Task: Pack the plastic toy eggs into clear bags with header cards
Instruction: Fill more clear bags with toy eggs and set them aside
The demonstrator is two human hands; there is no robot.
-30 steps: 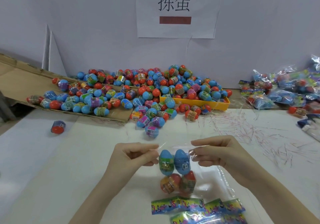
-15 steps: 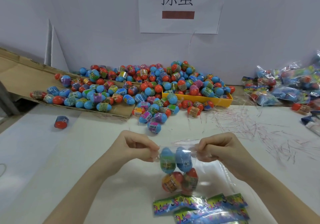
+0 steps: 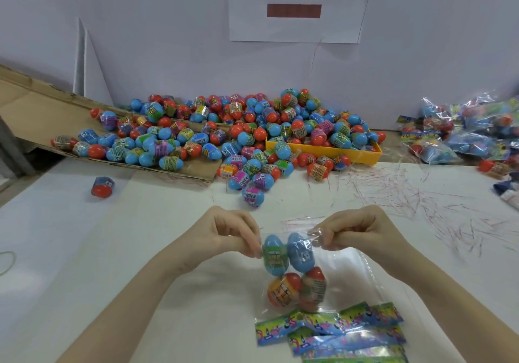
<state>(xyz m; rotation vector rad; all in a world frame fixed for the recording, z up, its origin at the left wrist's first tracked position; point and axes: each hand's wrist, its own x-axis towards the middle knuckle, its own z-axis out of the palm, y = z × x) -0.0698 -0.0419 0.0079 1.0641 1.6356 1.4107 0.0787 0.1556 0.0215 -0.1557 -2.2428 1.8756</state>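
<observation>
A clear bag (image 3: 341, 267) hangs between my hands above the white table, holding several toy eggs: two blue ones (image 3: 289, 254) on top and two orange ones (image 3: 297, 289) below. My left hand (image 3: 233, 233) pinches the bag's top left corner with curled fingers. My right hand (image 3: 356, 232) pinches the top right edge. Colourful header cards (image 3: 331, 329) lie fanned on the table just under the bag.
A big heap of loose blue and orange eggs (image 3: 230, 138) spreads over a cardboard sheet (image 3: 33, 104) and a yellow tray (image 3: 365, 155) at the back. Packed bags (image 3: 463, 132) pile at the right. One stray egg (image 3: 102, 186) lies left. Thin red strips (image 3: 421, 202) litter the right.
Both hands have drawn in and curled tighter on the bag's top edge, pinching its mouth together. The bag with its eggs hangs in about the same place.
</observation>
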